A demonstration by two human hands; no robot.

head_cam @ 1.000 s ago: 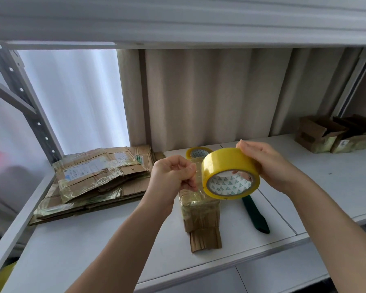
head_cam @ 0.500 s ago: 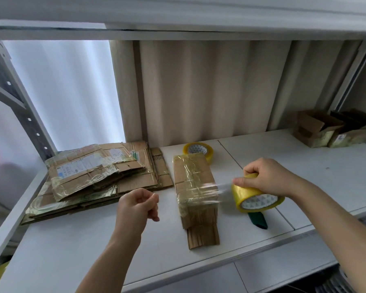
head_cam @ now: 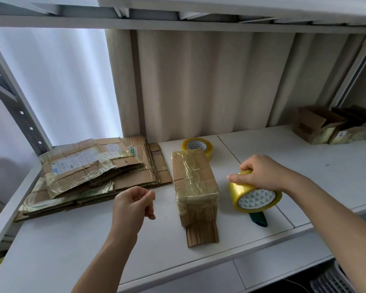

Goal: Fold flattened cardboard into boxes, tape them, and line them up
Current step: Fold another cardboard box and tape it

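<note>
On the white shelf [head_cam: 51, 261], at the far left, a pile of flattened cardboard [head_cam: 93, 172] lay waiting, still unfolded. Next came the left hand [head_cam: 133, 205]. A second before it had pinched the tape end up by the roll; now it had dropped low, its fingers curled shut with nothing I could see in them. In the middle stood the small cardboard box [head_cam: 193, 185], wrapped in shiny clear tape, with one brown flap sticking out at the near end. The right hand [head_cam: 260, 172] had come down too, and it gripped the yellow tape roll [head_cam: 254, 194] just right of the box. No strip ran between roll and box, so that piece of tape looked done. A spare tape roll [head_cam: 197, 145] sat behind the box. Far right, finished boxes [head_cam: 325, 127] stood in a row.
</note>
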